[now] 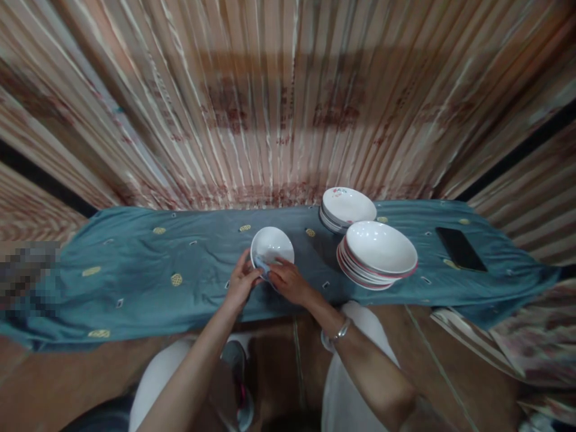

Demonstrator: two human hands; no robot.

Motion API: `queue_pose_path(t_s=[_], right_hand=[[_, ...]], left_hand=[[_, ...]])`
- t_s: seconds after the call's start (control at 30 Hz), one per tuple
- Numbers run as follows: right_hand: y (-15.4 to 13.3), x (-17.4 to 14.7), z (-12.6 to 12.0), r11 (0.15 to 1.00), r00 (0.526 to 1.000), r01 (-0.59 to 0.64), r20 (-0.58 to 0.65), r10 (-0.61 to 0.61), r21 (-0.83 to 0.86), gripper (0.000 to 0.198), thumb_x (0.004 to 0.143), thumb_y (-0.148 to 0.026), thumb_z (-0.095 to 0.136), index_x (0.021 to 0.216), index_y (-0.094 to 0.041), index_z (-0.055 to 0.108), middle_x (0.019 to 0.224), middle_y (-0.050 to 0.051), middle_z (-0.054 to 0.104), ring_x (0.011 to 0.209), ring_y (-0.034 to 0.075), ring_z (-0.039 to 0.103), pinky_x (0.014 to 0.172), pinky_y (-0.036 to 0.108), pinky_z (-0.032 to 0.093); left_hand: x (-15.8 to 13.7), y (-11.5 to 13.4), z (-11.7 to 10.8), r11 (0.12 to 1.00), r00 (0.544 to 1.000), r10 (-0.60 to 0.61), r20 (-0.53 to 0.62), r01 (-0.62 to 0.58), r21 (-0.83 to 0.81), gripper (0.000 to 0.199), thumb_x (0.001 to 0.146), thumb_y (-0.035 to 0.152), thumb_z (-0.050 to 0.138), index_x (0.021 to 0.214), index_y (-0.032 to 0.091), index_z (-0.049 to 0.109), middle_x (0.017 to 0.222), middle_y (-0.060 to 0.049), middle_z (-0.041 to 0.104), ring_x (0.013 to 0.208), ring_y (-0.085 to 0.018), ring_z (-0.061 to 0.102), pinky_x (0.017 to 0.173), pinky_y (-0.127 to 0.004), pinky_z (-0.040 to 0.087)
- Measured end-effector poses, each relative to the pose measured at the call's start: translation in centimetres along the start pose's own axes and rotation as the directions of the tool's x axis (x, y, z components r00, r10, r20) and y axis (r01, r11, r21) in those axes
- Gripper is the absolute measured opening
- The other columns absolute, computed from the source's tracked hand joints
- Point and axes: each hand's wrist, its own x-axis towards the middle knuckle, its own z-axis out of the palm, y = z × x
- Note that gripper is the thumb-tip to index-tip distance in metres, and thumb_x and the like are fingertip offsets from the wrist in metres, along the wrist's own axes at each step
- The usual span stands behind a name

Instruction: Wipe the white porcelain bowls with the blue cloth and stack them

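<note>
A small white bowl (272, 240) is tilted toward me over the near middle of the cloth-covered table. My left hand (243, 279) grips its left rim, thumb inside and fingers against the outer wall. Inside the bowl, my right hand (288, 281) presses a light blue cloth (261, 264) against the inner wall near the front rim. Its fingers are closed on the cloth, which is partly hidden between the two hands. To the right is a stack of wide white bowls with red rims (382, 246). Behind that stands a shorter stack of bowls with a floral pattern (348, 205).
A teal tablecloth with pineapple prints (144, 258) covers the long narrow table. A black phone (461, 248) lies at its right end. A pleated, patterned curtain (288, 120) hangs right behind the table. My knees are below the front edge, over a tiled floor (274, 360).
</note>
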Motion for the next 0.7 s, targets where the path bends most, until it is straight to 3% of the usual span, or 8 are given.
queue_pose_path(t_s=[0.1, 0.2, 0.33, 0.43, 0.57, 0.7], right_hand=[[0.4, -0.2, -0.6, 0.994, 0.999, -0.014, 0.032, 0.017, -0.105, 0.025, 0.091, -0.015, 0.048, 0.088, -0.02, 0.073, 0.112, 0.007, 0.071, 0.11, 0.02, 0.06, 0.107, 0.038, 0.034], [0.5, -0.3, -1.4, 0.967, 0.991, -0.103, 0.061, 0.12, -0.233, 0.022, 0.088, -0.014, 0.053, 0.088, -0.019, 0.074, 0.109, 0.009, 0.072, 0.109, 0.021, 0.06, 0.102, 0.038, 0.038], [0.4, 0.2, -1.8, 0.851, 0.949, -0.289, -0.016, 0.314, -0.438, 0.022, 0.09, -0.014, 0.051, 0.096, -0.017, 0.072, 0.112, 0.011, 0.069, 0.108, 0.021, 0.06, 0.096, 0.031, 0.044], [0.6, 1.3, -1.6, 0.76, 0.923, -0.364, -0.097, 0.374, -0.538, 0.027, 0.092, -0.011, 0.044, 0.106, -0.014, 0.067, 0.117, 0.015, 0.065, 0.109, 0.022, 0.06, 0.094, 0.029, 0.047], [1.2, 2.9, -1.4, 0.719, 0.913, -0.399, -0.176, 0.368, -0.569, 0.029, 0.095, -0.01, 0.038, 0.112, -0.011, 0.061, 0.118, 0.019, 0.062, 0.107, 0.023, 0.06, 0.091, 0.031, 0.05], [1.5, 4.1, -1.6, 0.773, 0.89, -0.456, -0.254, 0.379, -0.441, 0.025, 0.094, -0.013, 0.042, 0.113, -0.013, 0.059, 0.123, 0.016, 0.06, 0.107, 0.022, 0.06, 0.092, 0.03, 0.05]], left_hand=[[-0.1, 0.2, -0.1, 1.0, 1.0, -0.018, 0.002, 0.018, -0.003, 0.088, 0.05, 0.016, 0.08, 0.133, 0.023, 0.051, 0.09, -0.002, 0.068, 0.072, -0.017, 0.064, 0.058, -0.025, 0.055], [-0.3, 0.3, -0.1, 1.0, 1.0, -0.017, 0.014, 0.016, 0.008, 0.102, 0.05, 0.015, 0.08, 0.143, 0.025, 0.04, 0.092, -0.002, 0.068, 0.073, -0.017, 0.064, 0.057, -0.024, 0.055], [-0.5, 0.3, 0.0, 0.999, 0.999, 0.0, 0.034, -0.001, 0.036, 0.111, 0.052, 0.016, 0.08, 0.15, 0.024, 0.029, 0.096, -0.003, 0.067, 0.076, -0.017, 0.064, 0.058, -0.023, 0.055], [-0.6, 0.0, 0.1, 0.999, 0.999, -0.001, 0.046, -0.002, 0.054, 0.107, 0.053, 0.016, 0.079, 0.149, 0.025, 0.031, 0.099, -0.003, 0.066, 0.079, -0.017, 0.065, 0.061, -0.024, 0.057], [-0.6, -0.4, 0.0, 0.999, 0.999, -0.001, 0.034, -0.001, 0.054, 0.102, 0.055, 0.015, 0.079, 0.146, 0.026, 0.035, 0.098, -0.003, 0.065, 0.08, -0.017, 0.066, 0.066, -0.028, 0.059], [-1.0, -0.4, 0.1, 0.999, 0.999, -0.036, 0.039, 0.034, 0.034, 0.1, 0.056, 0.015, 0.078, 0.145, 0.027, 0.035, 0.091, -0.001, 0.065, 0.079, -0.018, 0.066, 0.068, -0.03, 0.059]])
